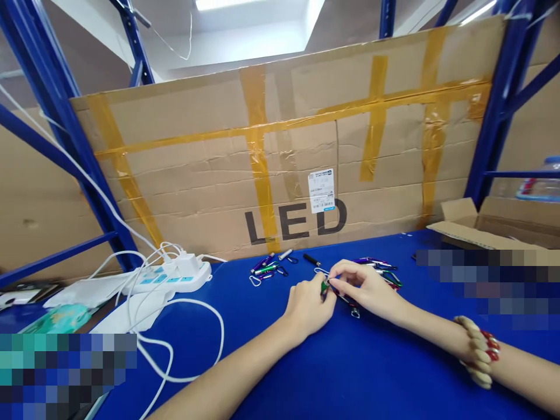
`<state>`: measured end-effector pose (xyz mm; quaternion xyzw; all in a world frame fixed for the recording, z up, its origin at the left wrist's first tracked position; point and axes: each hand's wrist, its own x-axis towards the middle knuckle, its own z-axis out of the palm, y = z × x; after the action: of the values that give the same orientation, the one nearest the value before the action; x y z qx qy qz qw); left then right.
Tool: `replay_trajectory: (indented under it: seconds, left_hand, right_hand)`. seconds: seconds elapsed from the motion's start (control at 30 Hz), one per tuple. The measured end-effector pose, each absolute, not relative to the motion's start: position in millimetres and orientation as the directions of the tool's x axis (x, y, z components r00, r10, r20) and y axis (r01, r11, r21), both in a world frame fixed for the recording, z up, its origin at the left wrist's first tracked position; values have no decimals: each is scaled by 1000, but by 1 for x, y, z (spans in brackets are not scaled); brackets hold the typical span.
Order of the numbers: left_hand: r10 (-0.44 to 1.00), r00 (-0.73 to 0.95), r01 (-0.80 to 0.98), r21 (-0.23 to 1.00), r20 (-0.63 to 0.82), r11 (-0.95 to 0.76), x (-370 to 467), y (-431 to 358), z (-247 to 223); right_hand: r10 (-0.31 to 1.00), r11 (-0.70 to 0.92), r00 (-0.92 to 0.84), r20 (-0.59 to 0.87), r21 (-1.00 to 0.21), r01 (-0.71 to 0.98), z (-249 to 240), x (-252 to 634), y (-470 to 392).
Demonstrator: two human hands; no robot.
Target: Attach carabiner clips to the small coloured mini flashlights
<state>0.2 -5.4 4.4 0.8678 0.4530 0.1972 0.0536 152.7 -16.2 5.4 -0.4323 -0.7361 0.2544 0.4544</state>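
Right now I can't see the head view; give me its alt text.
The left hand pinches a small green item, the right hand at its upper end, over a blue tabletop. Small colourful tube-and-clip pieces lie beyond the left hand and beside the right. A white power strip sits at left, and a taped cardboard panel marked LED stands behind.

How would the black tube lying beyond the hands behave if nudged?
The black tube would probably roll, looking slim and round on the flat blue table. It seems stiff, lying straight. It is likely light, being small beside the left hand.
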Motion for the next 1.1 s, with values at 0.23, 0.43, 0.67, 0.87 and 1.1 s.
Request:
replay_trajectory:
  seconds: [0.23,0.43,0.67,0.87,1.1]
  left_hand:
    - [821,482,762,317,305,-565,1,-7,6]
    - [824,489,798,236,286,-555,2,-5,5]
    - [830,535,831,76,160,-551,4,-7,7]
    - [823,553,826,48,126,-562,4,-10,9]
    - [810,569,817,19,142,-577,3,-11,9]
  right_hand:
    - [875,484,-203,440,-792,371,4,156,-13]
    - [884,468,-218,414,-786,404,3,160,-12]
    - [906,414,-278,318,-800,434,7,161,-19]
    - [974,199,-187,130,-886,419,9,155,-27]
    - [973,194,-202,115,-881,431,8,157,-24]
